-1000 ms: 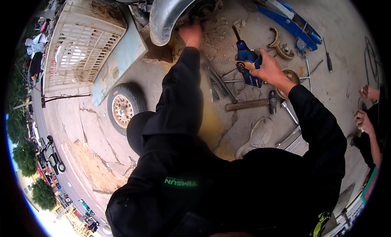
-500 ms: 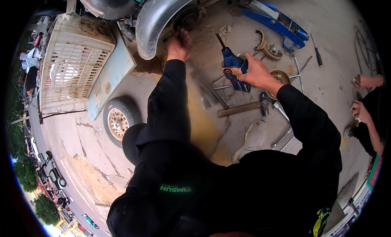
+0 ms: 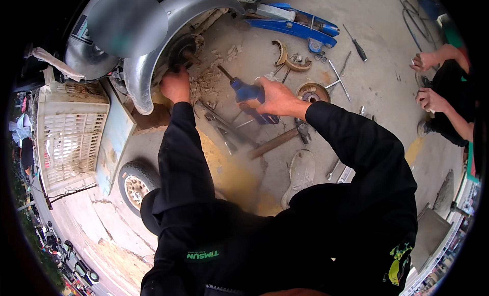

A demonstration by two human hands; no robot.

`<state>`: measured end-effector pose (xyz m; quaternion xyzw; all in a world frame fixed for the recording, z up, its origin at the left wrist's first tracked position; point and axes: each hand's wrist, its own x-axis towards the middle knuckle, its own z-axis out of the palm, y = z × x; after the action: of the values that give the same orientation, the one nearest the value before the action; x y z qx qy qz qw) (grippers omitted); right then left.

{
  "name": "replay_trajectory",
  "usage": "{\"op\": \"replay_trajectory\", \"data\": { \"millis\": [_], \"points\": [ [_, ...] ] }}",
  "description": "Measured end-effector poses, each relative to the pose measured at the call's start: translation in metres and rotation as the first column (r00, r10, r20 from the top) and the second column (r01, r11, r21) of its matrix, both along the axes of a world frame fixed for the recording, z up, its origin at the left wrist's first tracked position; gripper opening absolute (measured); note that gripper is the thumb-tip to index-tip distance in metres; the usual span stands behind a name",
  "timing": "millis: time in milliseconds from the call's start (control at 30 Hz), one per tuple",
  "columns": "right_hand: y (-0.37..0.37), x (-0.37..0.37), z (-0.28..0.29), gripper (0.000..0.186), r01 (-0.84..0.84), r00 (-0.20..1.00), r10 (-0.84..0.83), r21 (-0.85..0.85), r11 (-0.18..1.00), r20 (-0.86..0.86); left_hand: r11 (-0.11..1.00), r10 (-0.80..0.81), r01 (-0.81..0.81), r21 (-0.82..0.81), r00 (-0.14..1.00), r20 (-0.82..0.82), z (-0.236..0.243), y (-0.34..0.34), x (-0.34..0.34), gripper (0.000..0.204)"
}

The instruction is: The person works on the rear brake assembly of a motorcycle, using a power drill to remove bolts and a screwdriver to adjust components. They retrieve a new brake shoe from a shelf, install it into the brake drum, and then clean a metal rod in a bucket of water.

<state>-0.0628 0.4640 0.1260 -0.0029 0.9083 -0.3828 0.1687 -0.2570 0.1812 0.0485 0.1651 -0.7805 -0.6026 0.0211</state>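
Crate (image 3: 74,138): white slatted plastic, just beside a pale board (image 3: 116,143); I cannot make out its contents.
Right grip (image 3: 277,97): my fingers are clamped around the blue cordless driver (image 3: 245,91), its long bit (image 3: 225,72) pointing hubward.
Left grip (image 3: 175,87): at the wheel hub (image 3: 189,55) beneath the grey fender (image 3: 137,77); fingertips hidden, so clamped or apart, I cannot tell.
Driver's place: above the floor, near the hammer (image 3: 275,145).
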Motion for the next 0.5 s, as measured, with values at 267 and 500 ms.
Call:
{"op": "replay_trajectory", "data": {
  "millis": [267,500],
  "points": [
    [0.003,-0.001,-0.007,0.064,0.023,1.000,-0.023,0.036,0.999,-0.008,0.996,0.037,-0.046,-0.079,0.992,-0.120,-0.003,0.012,0.014,0.023],
    [-0.004,-0.006,0.000,0.067,0.012,1.000,-0.011,0.019,1.000,-0.026,0.506,-0.129,-0.136,-0.852,0.964,-0.231,0.008,0.021,0.009,0.035]
  ]
}}
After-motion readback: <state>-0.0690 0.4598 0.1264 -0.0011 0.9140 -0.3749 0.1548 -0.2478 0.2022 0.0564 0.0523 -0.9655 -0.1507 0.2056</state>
